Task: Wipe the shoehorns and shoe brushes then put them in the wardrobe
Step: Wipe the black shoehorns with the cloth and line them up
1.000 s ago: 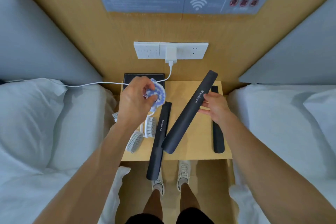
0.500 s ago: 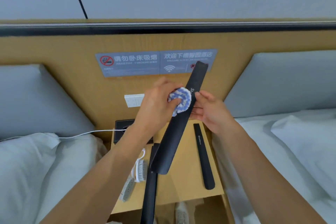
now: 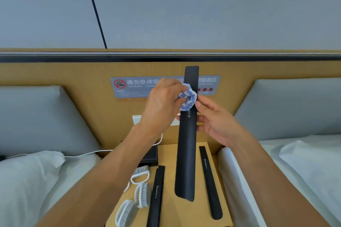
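Between two beds, your bedside table stands against a wooden headboard panel.

You see a grey notice sign above a white switch plate, a white cable running left over the pillow, and a black pad.

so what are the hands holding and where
The right hand grips the upright shoehorn around mid-length; the left hand pinches a blue-white cloth against it.

Wall sign partly hidden, perhaps blurred
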The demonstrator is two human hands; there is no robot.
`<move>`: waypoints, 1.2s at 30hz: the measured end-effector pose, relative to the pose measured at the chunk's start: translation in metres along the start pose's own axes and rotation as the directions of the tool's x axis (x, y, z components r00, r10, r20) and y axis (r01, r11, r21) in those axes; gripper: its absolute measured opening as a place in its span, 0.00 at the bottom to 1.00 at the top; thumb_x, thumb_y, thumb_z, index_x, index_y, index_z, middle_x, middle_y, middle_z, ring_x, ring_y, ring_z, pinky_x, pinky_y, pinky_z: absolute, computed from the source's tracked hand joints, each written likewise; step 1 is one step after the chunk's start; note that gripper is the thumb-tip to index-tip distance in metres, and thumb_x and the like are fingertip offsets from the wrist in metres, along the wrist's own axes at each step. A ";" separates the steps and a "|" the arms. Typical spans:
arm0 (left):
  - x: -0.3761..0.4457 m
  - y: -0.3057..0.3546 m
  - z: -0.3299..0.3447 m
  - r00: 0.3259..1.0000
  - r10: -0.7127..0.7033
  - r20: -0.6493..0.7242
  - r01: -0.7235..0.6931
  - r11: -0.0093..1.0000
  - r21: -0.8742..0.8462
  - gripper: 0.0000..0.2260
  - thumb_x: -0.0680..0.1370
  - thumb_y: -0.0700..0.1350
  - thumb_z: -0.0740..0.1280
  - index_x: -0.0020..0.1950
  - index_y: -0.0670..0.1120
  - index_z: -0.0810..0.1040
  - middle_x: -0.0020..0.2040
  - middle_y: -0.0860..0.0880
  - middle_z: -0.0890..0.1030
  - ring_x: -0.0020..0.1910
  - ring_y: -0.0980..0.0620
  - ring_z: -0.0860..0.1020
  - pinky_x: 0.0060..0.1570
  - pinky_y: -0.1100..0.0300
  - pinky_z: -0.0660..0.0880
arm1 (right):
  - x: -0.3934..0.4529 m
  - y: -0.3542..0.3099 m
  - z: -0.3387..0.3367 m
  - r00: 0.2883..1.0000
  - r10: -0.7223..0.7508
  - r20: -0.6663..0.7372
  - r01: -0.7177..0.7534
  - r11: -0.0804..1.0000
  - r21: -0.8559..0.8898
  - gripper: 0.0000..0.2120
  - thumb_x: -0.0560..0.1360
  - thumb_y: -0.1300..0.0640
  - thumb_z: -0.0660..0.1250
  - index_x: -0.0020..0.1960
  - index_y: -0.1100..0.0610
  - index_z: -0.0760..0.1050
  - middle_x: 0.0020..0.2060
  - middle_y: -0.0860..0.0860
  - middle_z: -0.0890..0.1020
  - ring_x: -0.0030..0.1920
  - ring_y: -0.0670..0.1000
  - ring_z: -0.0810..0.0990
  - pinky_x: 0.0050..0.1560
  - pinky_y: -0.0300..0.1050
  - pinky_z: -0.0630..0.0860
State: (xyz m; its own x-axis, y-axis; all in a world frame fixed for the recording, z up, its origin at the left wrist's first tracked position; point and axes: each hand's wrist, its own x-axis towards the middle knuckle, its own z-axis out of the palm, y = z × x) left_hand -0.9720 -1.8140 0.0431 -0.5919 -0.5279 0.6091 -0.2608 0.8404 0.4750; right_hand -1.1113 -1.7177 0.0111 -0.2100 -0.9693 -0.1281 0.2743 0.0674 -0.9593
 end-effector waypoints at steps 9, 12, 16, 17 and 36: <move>0.056 0.010 -0.036 0.997 -0.012 -0.079 0.020 0.995 0.101 0.09 0.71 0.31 0.66 0.43 0.38 0.85 0.40 0.40 0.81 0.40 0.45 0.75 0.40 0.61 0.69 | 0.000 -0.003 0.008 0.992 0.026 0.125 -0.027 1.000 0.007 0.16 0.83 0.52 0.57 0.69 0.42 0.73 0.58 0.60 0.83 0.60 0.59 0.82 0.50 0.53 0.82; 0.073 0.015 -0.044 0.995 -0.007 -0.100 0.019 0.993 0.119 0.11 0.72 0.32 0.65 0.48 0.40 0.86 0.45 0.40 0.81 0.46 0.42 0.76 0.45 0.53 0.70 | 0.003 -0.006 0.010 0.989 -0.003 0.145 -0.005 0.999 0.049 0.17 0.82 0.51 0.59 0.70 0.45 0.73 0.56 0.59 0.82 0.58 0.58 0.82 0.52 0.55 0.81; 0.070 0.021 -0.037 0.996 0.023 -0.090 -0.013 0.994 0.111 0.12 0.73 0.32 0.65 0.50 0.40 0.86 0.47 0.41 0.80 0.48 0.44 0.75 0.45 0.55 0.70 | 0.009 -0.016 0.007 0.994 -0.042 0.103 0.036 0.998 0.060 0.15 0.81 0.50 0.60 0.64 0.41 0.78 0.55 0.56 0.83 0.58 0.56 0.82 0.55 0.58 0.79; 0.065 0.022 -0.034 0.997 0.038 -0.073 -0.029 0.992 0.119 0.11 0.72 0.32 0.65 0.48 0.40 0.86 0.46 0.40 0.80 0.47 0.43 0.75 0.44 0.54 0.70 | 0.011 -0.020 0.006 0.995 -0.043 0.088 0.039 0.998 0.054 0.14 0.82 0.51 0.59 0.64 0.41 0.78 0.56 0.56 0.84 0.58 0.57 0.82 0.55 0.58 0.79; 0.002 -0.001 0.006 0.977 0.155 0.146 -0.179 0.969 0.172 0.06 0.69 0.31 0.74 0.44 0.38 0.84 0.44 0.42 0.78 0.41 0.45 0.75 0.28 0.53 0.74 | 0.023 -0.031 -0.006 0.982 -0.024 -0.186 0.050 0.989 0.139 0.10 0.84 0.55 0.58 0.62 0.57 0.72 0.52 0.61 0.85 0.49 0.65 0.86 0.41 0.56 0.84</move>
State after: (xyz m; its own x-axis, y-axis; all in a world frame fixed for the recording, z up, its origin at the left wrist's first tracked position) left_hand -0.9769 -1.8151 0.0397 -0.7301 -0.3677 0.5760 -0.2773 0.9298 0.2420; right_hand -1.1302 -1.7412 0.0366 -0.3872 -0.9097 -0.1500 0.3916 -0.0150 -0.9200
